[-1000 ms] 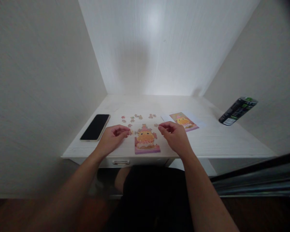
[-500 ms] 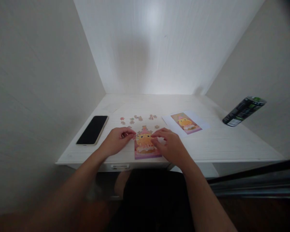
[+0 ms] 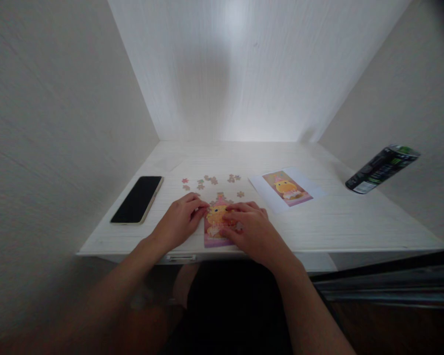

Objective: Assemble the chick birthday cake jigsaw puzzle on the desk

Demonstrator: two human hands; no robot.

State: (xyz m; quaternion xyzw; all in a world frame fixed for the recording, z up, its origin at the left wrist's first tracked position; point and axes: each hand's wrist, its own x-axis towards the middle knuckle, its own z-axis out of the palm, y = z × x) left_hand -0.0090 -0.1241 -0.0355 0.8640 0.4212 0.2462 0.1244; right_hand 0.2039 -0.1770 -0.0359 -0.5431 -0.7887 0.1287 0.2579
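Neither hand is gripping anything that can be made out. The right hand (image 3: 252, 230) is lying palm down over the right half of the part-built jigsaw puzzle (image 3: 215, 223), its fingers stretched flat and pointing left across the picture, pressing on the surface rather than closing round a piece. The left hand (image 3: 178, 221) is resting at the puzzle's left edge with its fingers curled loosely and the fingertips touching the upper left corner; whether a small piece is sitting under those fingertips cannot be told (they are covering the spot).

The puzzle is lying flat on the white desk (image 3: 329, 222), close to the front edge and straight ahead of the person, showing a yellow figure on a pink ground. Just beyond it, a scatter of loose puzzle pieces (image 3: 210, 180) is lying in a rough row, apart from one another and from both hands. To the right of these, a printed reference picture (image 3: 286, 187) of the same yellow figure is lying on a white sheet, turned at a slant.

A dark phone (image 3: 137, 199) is lying face up on the left side of the desk, well apart from the left hand. A dark can (image 3: 382, 168) with a green top is standing at the far right by the side wall.
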